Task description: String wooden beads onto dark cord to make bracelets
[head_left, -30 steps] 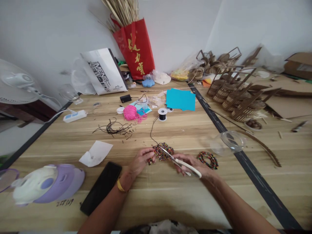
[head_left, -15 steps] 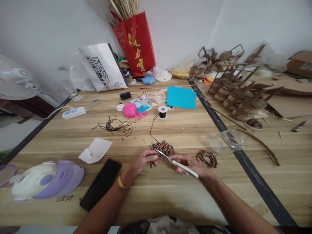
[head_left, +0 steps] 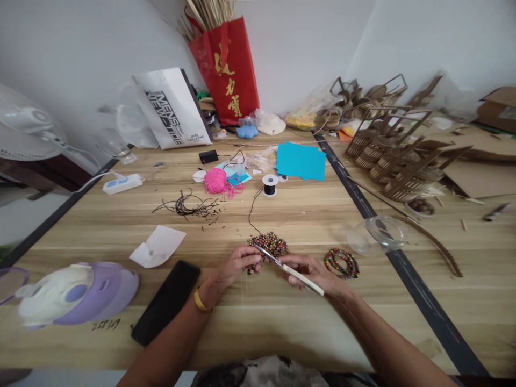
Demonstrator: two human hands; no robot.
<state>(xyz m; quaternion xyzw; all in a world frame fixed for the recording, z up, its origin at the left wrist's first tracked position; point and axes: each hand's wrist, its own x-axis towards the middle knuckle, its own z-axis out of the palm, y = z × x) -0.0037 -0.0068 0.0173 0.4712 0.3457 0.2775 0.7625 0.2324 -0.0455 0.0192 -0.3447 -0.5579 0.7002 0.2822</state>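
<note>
Scissors (head_left: 300, 279) gripped in right hand (head_left: 307, 270) — bare wood between table's near edge and beads (head_left: 271, 245).

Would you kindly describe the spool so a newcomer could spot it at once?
On the wooden table, find the bright blue sheets. The spool stands just in front of their left end, right of the pink yarn. Its white round ends and black cord, with one strand trailing toward the bead pile, set it apart.

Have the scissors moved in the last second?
Yes. Judged against the spool of black cord, the scissors in the right hand have shifted left, their tips now nearer the left hand.
</note>
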